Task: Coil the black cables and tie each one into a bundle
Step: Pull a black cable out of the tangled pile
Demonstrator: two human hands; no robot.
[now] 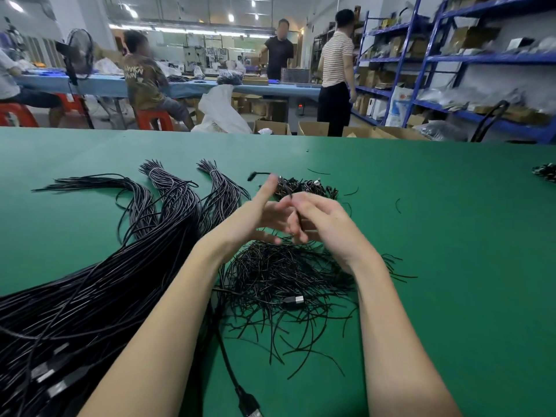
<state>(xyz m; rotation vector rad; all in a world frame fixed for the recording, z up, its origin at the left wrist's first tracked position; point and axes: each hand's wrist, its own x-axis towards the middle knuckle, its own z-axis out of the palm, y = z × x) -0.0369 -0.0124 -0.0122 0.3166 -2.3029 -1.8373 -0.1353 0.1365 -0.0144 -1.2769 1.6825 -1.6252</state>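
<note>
Above the green table [421, 236] my two hands meet at the centre. My right hand [325, 224] pinches a thin black cable [296, 212] that runs up between its fingers. My left hand [255, 215] is open with straight fingers, touching that cable from the left. A big sheaf of long black cables [90, 296] lies at the left, its far ends fanned out. A heap of short black tie wires [279, 281] lies under my hands. One loose cable with a USB plug [246, 401] trails to the front edge.
A small pile of coiled black bundles [310, 188] sits just beyond my hands. Another dark bundle [546, 171] lies at the far right edge. Behind the table are cardboard boxes, blue shelving [451, 58] and people at another bench.
</note>
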